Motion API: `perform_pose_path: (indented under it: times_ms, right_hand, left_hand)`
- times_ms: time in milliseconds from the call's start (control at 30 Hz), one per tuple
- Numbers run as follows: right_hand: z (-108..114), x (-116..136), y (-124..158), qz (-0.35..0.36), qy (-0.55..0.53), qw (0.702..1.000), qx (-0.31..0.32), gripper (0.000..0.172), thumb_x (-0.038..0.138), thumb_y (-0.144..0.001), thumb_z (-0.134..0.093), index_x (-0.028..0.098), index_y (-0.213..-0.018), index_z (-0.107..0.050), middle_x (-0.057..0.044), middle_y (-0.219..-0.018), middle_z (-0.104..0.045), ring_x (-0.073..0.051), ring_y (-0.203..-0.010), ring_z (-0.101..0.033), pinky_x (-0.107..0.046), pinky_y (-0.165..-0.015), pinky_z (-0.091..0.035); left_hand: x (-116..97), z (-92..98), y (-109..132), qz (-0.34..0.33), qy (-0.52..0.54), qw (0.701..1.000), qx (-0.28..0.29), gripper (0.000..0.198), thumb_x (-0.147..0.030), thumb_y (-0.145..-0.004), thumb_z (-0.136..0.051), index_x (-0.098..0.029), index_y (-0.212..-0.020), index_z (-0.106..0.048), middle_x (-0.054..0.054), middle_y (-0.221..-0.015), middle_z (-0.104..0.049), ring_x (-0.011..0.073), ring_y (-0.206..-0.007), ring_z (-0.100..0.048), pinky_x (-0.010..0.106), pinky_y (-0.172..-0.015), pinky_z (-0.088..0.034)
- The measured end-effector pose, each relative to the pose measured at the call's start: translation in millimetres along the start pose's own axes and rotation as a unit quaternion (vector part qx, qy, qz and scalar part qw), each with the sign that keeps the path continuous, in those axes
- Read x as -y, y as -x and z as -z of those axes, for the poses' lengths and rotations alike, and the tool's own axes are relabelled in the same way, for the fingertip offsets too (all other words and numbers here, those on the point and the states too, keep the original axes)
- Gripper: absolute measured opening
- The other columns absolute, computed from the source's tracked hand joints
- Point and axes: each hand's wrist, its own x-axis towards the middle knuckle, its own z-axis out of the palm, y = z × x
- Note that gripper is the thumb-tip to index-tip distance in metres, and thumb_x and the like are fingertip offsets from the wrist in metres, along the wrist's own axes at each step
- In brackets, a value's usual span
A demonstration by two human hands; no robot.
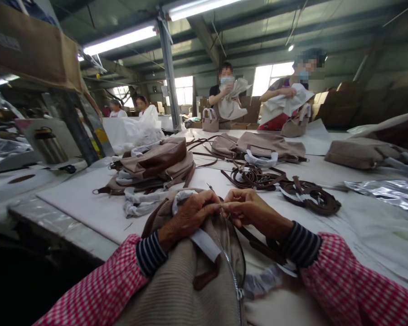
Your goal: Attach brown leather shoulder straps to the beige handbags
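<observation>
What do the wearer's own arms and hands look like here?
Loose, pinkish-red and white checked sleeves on both sides, gathered at the ends, with dark, pale-striped cuffs showing beyond them. The left hand and right hand are ungloved.

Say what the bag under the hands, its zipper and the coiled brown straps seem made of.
Bag: probably woven or corded fabric, matte, with fine parallel ridges. Zipper: likely metal, as its teeth and slider gleam silvery. Coiled straps: leather or imitation, smooth with slight sheen; the look cannot settle which.
</observation>
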Motion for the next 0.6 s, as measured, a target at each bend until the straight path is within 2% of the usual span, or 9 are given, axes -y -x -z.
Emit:
perform_pose_path:
  times_ms: [300, 500, 600]
  right_hand:
    - [-10, -6, -1, 0.035, -0.021, 0.998, -0.043, 0.033, 0.042, -0.074, -0.083, 0.015, -0.076, -0.063, -0.004, -0.077, -0.073, -0.005, -0.045, -0.049, -0.018, -0.042, -0.021]
    - [-17, -13, -3, 0.084, -0.014, 0.995, -0.060, 0.036, 0.044, -0.072, -0.086, 0.016, -0.070, -0.062, -0.002, -0.070, -0.070, -0.008, -0.045, -0.052, -0.020, -0.043, -0.033]
    - [-19, -17, -2, 0.096, -0.025, 0.993, -0.061, 0.036, 0.044, -0.073, -0.086, 0.017, -0.070, -0.061, 0.000, -0.067, -0.068, -0.008, -0.044, -0.051, -0.021, -0.043, -0.034]
  left_hand:
    - [3, -0.6, -1, -0.006, -0.013, 1.000, -0.009, 0.023, -0.033, -0.101, -0.053, -0.017, -0.090, -0.066, 0.003, -0.090, -0.070, 0.0176, -0.085, -0.062, 0.029, -0.083, -0.045]
    - [2, 0.0, 0, 0.025, -0.013, 1.000, -0.008, 0.020, -0.032, -0.098, -0.055, -0.018, -0.086, -0.062, 0.001, -0.085, -0.067, 0.0175, -0.082, -0.060, 0.028, -0.077, -0.044]
    - [1, 1.0, -1, 0.031, 0.008, 0.999, 0.004, 0.018, -0.031, -0.096, -0.056, -0.018, -0.085, -0.063, 0.001, -0.085, -0.067, 0.0166, -0.082, -0.060, 0.027, -0.077, -0.045]
